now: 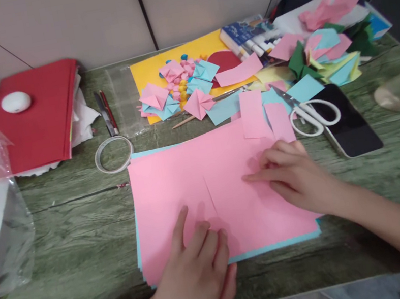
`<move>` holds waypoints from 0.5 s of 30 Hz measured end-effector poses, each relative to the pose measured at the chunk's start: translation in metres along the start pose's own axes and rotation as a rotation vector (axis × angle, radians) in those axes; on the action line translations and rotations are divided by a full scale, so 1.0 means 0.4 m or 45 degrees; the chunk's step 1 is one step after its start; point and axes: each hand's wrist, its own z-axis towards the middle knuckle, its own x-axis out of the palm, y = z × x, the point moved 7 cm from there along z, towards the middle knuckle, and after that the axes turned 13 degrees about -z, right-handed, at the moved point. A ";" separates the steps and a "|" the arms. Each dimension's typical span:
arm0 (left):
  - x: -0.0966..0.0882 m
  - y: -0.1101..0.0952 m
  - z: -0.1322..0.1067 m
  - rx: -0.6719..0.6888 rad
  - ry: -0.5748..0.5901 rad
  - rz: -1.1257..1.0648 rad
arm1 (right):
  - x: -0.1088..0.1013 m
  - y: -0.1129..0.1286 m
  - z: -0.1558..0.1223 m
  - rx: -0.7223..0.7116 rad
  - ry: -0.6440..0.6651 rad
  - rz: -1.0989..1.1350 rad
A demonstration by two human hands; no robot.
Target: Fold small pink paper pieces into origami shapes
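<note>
A pink paper sheet (168, 186) lies on top of light blue sheets (279, 246), whose edges stick out below it. A short thin line, a crease or a cut, runs down near its middle. On the left half rests my left hand (199, 265), index finger stretched out and the other fingers loosely bent, holding nothing. My right hand (291, 174) touches the right half with its index finger pointing left and the other fingers curled, nothing visible in it. Small pink paper pieces (253, 114) lie just above the right hand. White-handled scissors (312, 117) rest beside them, partly over a phone (349, 118).
Folded pink and blue paper pieces (199, 103) sit on a yellow sheet (182, 49) at the back. A tape roll (113, 154), pens (106, 113) and a red folder (42, 131) bearing a white oval object (16, 102) are leftward. Markers (255, 47) stand back right; clear plastic (15, 244) lies left.
</note>
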 end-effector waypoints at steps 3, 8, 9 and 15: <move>0.004 0.002 -0.002 -0.012 0.013 0.000 | -0.006 -0.047 0.001 0.037 -0.077 -0.105; 0.008 0.013 -0.003 0.037 -0.037 -0.050 | -0.031 -0.080 0.002 0.195 -0.224 -0.196; 0.009 0.016 -0.002 0.067 -0.051 -0.073 | -0.038 -0.077 0.006 0.214 -0.256 -0.171; 0.014 0.036 0.008 0.175 -0.070 -0.158 | -0.025 -0.010 0.083 0.038 -0.151 -0.170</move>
